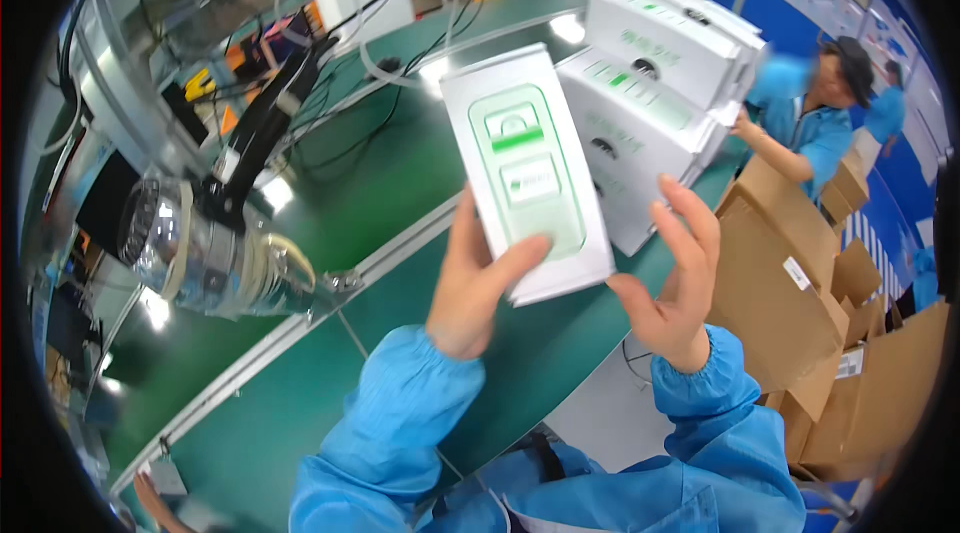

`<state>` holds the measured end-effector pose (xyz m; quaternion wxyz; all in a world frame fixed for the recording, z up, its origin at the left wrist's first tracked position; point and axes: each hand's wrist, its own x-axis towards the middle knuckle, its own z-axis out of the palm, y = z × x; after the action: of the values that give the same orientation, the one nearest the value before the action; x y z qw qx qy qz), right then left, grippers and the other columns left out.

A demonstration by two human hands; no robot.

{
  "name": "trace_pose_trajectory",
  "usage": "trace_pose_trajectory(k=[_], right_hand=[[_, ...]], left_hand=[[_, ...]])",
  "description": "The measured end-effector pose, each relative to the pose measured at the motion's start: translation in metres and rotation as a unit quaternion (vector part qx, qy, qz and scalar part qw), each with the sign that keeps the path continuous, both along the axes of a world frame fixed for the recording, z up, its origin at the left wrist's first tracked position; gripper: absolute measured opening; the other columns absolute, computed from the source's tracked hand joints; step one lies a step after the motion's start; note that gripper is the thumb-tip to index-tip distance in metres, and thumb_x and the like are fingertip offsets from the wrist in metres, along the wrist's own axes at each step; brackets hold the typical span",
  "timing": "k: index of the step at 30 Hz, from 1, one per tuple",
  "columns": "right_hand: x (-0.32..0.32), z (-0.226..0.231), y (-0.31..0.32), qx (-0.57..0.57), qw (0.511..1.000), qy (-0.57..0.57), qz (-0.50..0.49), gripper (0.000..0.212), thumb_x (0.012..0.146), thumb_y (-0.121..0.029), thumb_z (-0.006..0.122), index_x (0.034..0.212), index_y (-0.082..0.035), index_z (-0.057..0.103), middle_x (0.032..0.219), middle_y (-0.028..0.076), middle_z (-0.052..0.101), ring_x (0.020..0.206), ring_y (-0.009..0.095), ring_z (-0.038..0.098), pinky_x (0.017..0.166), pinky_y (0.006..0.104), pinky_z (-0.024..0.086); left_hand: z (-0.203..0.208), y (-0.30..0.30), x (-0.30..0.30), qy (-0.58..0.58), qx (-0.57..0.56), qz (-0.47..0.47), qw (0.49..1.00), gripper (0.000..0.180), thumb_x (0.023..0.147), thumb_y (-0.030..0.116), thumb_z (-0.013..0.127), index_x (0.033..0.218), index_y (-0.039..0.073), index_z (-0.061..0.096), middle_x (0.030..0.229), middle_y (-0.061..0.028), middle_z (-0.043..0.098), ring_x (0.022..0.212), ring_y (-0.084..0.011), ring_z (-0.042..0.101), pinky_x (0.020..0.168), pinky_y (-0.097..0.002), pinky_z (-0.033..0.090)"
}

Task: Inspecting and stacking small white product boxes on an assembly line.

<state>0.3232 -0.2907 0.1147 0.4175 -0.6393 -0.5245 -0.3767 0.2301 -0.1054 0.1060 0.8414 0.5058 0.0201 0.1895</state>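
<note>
A flat white box [520,168] with green printed panels is in my left hand [478,283]. My thumb lies across its front near the lower end, and the fingers are behind its left edge. Close to the box's lower right corner is my right hand [675,273], its fingers apart and curved, with nothing in it. The thumb tip there is at or very near the corner; I cannot tell whether it touches. Just behind, several similar white boxes [640,123] with green print and dark round handles are stacked on the green table [400,278].
Open brown cardboard cartons [790,273] stand to the right. A black jointed arm [265,123] and a clear plastic-wrapped device [205,248] are at left, with cables behind. A person in blue [800,113] is beyond the stack. Another hand [160,505] shows at lower left.
</note>
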Motion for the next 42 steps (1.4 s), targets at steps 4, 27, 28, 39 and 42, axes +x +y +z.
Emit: trace_pose_trajectory(k=[4,27,28,39,42], right_hand=[[-0.029,-0.028,0.020,-0.079,0.969,0.194,0.130,0.097,0.079,-0.031,0.084,0.150,0.008,0.032,0.156,0.028,0.033,0.138,0.041,0.039,0.111,0.0457,0.035],[-0.073,-0.103,0.171,-0.203,0.795,0.477,0.315,0.079,0.082,-0.002,0.079,0.150,0.001,0.040,0.143,0.017,0.056,0.129,0.025,0.056,0.110,0.0373,0.044],[-0.071,-0.106,0.175,-0.195,0.796,0.479,0.313,0.079,0.081,-0.002,0.079,0.150,0.001,0.040,0.142,0.017,0.056,0.129,0.025,0.056,0.110,0.0370,0.044],[-0.067,-0.133,0.183,-0.170,0.845,0.413,0.295,0.079,0.081,0.001,0.079,0.149,0.004,0.040,0.144,0.021,0.054,0.128,0.028,0.058,0.104,0.0350,0.047],[-0.067,-0.130,0.182,-0.174,0.852,0.396,0.293,0.078,0.081,0.001,0.078,0.149,0.004,0.040,0.145,0.021,0.053,0.129,0.029,0.057,0.104,0.0356,0.047]], left_hand=[[-0.024,0.047,-0.095,0.102,0.427,0.195,0.877,0.091,0.067,0.009,0.084,0.148,0.005,0.042,0.142,-0.0166,0.051,0.131,-0.0332,0.049,0.107,-0.0444,0.041],[-0.099,0.112,-0.238,0.215,0.328,0.357,0.848,0.094,0.077,0.001,0.081,0.155,0.002,0.028,0.148,-0.0176,0.045,0.134,-0.0311,0.050,0.103,-0.0437,0.050],[-0.095,0.116,-0.235,0.224,0.357,0.365,0.830,0.094,0.076,0.001,0.081,0.155,0.003,0.029,0.149,-0.0171,0.044,0.134,-0.0314,0.049,0.103,-0.0439,0.051],[-0.119,0.134,-0.231,0.155,0.389,0.384,0.823,0.091,0.075,0.002,0.083,0.152,0.000,0.034,0.155,-0.0183,0.038,0.137,-0.0330,0.047,0.102,-0.0427,0.053],[-0.119,0.133,-0.232,0.157,0.397,0.381,0.820,0.091,0.075,0.000,0.081,0.152,-0.002,0.032,0.155,-0.0193,0.037,0.137,-0.0329,0.047,0.104,-0.0429,0.052]])
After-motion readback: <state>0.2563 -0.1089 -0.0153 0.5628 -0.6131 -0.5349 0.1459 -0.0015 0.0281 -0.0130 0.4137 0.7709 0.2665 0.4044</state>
